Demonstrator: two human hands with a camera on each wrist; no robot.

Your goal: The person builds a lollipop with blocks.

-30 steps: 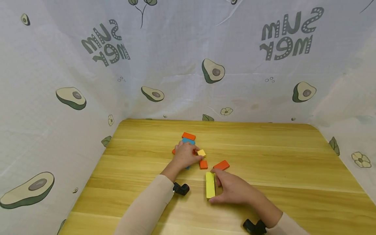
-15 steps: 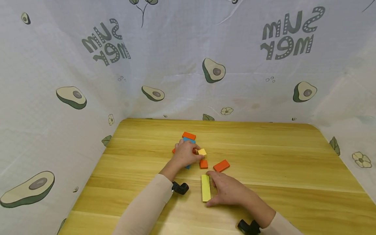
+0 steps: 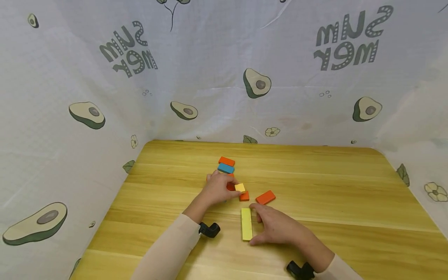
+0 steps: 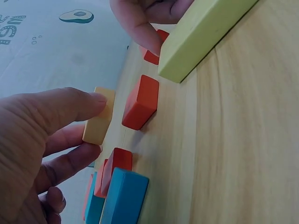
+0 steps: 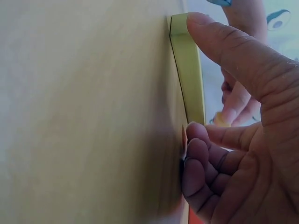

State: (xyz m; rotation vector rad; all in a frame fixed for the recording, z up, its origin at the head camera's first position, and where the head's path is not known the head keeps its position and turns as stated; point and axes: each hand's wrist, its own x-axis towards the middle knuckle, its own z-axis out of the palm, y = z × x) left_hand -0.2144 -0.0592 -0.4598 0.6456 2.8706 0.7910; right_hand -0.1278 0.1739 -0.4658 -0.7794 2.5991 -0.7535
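Pinched between thumb and fingers of my left hand (image 3: 218, 188) is a small light-yellow block (image 3: 240, 188), held just off the table in the left wrist view (image 4: 99, 116). Below it lies a small red block (image 3: 244, 196). My right hand (image 3: 280, 225) holds a long yellow-green block (image 3: 246, 224) by its two ends, thumb at the near end and a finger at the far end; the block rests on the table. Blocks partly under my left hand are hidden in the head view; the left wrist view shows a blue block (image 4: 125, 196) and red ones there.
On the wooden table (image 3: 332, 182), a red block (image 3: 265, 197) lies beyond my right hand. Behind my left hand are a blue block (image 3: 226, 168) and a red block (image 3: 226, 161). A patterned cloth (image 3: 217, 77) hangs along the back and sides.
The long block, with my right hand at it, has shifted left. My left hand has drawn the small light-yellow block slightly nearer, over the small red block.
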